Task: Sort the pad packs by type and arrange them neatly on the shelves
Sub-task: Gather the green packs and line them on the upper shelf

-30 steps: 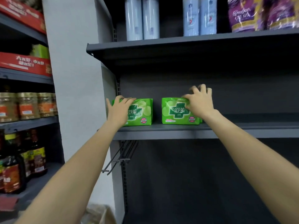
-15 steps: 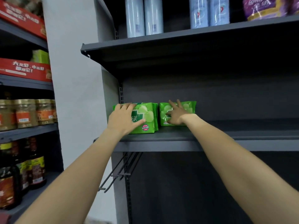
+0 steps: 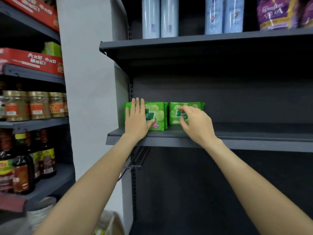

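Two green pad packs stand upright side by side at the left end of the grey shelf (image 3: 254, 134) in the middle of the frame. The left hand (image 3: 138, 118) lies flat, fingers spread, against the left pack (image 3: 158, 116). The right hand (image 3: 197, 123) touches the right pack (image 3: 174, 114) with curled fingers; whether it grips is unclear.

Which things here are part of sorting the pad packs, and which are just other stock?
Job: left green pad pack, right green pad pack, middle shelf, left hand, right hand.
Other stock: purple bags, pale blue packs, jars, sauce bottles.
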`<state>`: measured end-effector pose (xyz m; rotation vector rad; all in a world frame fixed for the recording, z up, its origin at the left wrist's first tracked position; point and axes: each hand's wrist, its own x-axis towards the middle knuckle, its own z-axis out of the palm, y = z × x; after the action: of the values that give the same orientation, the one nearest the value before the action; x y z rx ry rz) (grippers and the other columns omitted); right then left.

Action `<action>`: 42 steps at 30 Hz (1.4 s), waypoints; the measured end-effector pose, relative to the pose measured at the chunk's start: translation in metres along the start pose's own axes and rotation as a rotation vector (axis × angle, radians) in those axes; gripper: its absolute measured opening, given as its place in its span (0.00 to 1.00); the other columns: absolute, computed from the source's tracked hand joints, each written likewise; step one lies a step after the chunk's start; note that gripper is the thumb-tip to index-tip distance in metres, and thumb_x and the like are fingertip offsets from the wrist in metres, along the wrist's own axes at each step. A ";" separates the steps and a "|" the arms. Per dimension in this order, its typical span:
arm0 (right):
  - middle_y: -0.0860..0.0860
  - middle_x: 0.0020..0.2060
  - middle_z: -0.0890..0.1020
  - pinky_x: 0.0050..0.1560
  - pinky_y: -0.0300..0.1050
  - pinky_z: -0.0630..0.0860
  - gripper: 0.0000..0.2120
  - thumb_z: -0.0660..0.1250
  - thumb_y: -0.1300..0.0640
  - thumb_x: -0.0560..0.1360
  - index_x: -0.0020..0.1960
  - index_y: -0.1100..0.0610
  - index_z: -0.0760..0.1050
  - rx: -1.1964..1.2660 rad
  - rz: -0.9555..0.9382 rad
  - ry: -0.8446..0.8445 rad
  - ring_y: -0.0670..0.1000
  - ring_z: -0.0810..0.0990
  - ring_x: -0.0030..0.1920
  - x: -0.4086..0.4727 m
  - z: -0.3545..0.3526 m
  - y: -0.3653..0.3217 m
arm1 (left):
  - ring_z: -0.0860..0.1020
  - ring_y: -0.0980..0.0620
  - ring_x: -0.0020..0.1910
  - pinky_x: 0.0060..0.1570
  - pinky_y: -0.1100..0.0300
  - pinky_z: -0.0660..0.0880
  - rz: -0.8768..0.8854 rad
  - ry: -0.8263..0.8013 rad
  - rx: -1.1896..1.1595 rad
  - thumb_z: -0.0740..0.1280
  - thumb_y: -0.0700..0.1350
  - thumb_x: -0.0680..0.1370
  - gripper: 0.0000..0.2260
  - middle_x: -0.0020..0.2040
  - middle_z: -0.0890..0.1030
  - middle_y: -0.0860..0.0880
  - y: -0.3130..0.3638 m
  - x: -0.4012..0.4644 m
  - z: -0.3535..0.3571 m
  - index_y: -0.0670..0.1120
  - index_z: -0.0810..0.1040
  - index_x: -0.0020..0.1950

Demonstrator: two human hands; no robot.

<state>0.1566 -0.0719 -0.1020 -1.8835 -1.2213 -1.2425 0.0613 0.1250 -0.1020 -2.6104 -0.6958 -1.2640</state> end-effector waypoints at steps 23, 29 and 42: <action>0.50 0.65 0.74 0.56 0.49 0.73 0.22 0.60 0.47 0.79 0.72 0.49 0.64 0.158 0.152 -1.205 0.54 0.71 0.65 -0.422 0.071 -0.128 | 0.80 0.57 0.48 0.46 0.63 0.73 -0.437 -0.660 -0.489 0.68 0.46 0.76 0.09 0.47 0.83 0.57 -0.081 -0.465 0.054 0.51 0.78 0.56; 0.56 0.71 0.65 0.66 0.53 0.67 0.42 0.67 0.35 0.70 0.76 0.52 0.55 0.141 0.189 -1.746 0.59 0.65 0.69 -0.514 0.076 -0.134 | 0.75 0.45 0.60 0.52 0.53 0.73 -0.577 -1.148 -0.306 0.67 0.58 0.76 0.28 0.64 0.76 0.48 -0.096 -0.558 0.100 0.50 0.64 0.72; 0.56 0.67 0.73 0.64 0.54 0.68 0.53 0.73 0.32 0.60 0.76 0.46 0.50 0.066 0.241 -1.933 0.58 0.72 0.65 -0.590 0.071 -0.124 | 0.53 0.34 0.74 0.67 0.40 0.62 -0.910 -1.231 -0.134 0.78 0.55 0.65 0.53 0.77 0.47 0.36 -0.115 -0.667 0.073 0.53 0.45 0.78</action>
<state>-0.0178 -0.1844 -0.6724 -2.8337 -1.4963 1.2474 -0.2988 0.0251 -0.6714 -3.0311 -2.1408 0.5303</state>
